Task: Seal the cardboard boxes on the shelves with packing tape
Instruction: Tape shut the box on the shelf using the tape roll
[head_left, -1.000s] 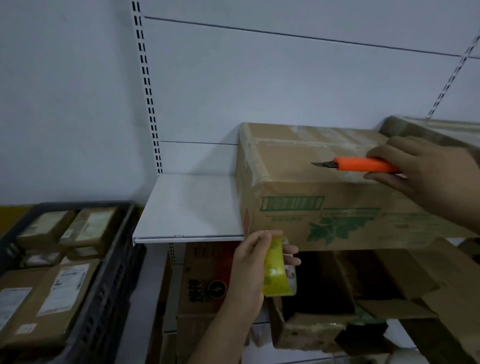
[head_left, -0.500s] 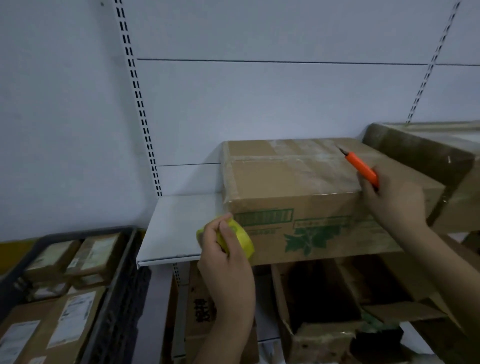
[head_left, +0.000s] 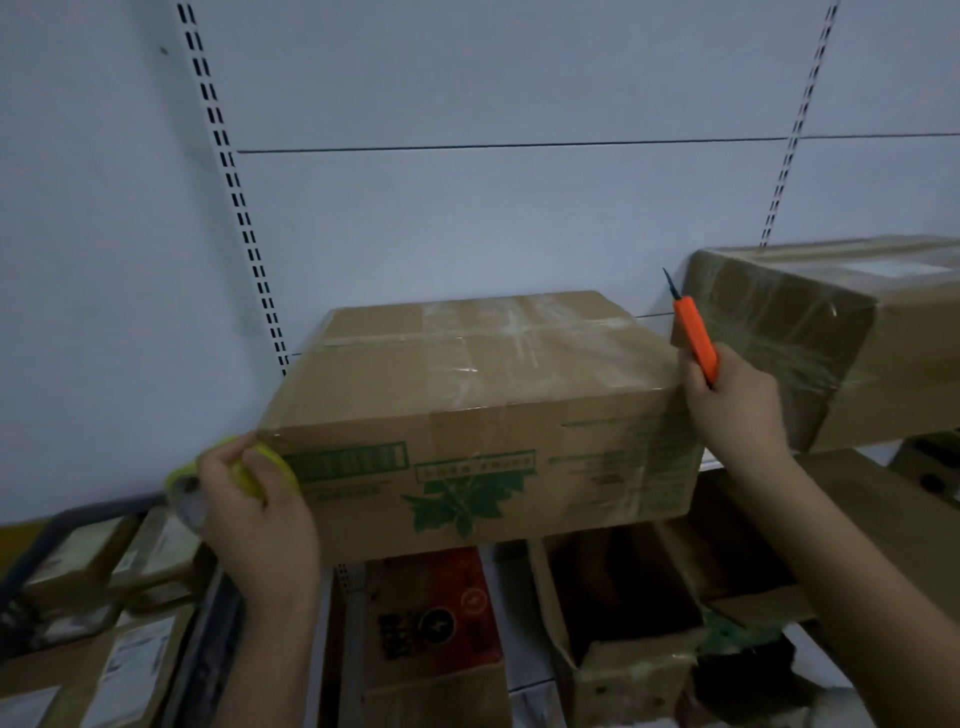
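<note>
A cardboard box (head_left: 483, 415) with a green leaf print on its front sits on the shelf against the white wall, its top crossed with clear tape and its closed flaps facing up. The left hand (head_left: 254, 525) is at the box's front left corner, its fingers curled round a yellow roll of packing tape (head_left: 244, 470) (the roll touches the corner or lies just beside it; which is hard to tell). The right hand (head_left: 732, 405) rests against the box's right end and grips an orange utility knife (head_left: 695, 338), blade pointing up and away from the box. Just to the right stands a second box (head_left: 841, 338), wrapped in clear tape. Below the shelf are open cartons (head_left: 623, 639), and at lower left a dark crate (head_left: 83, 613) holds small labelled parcels.
</note>
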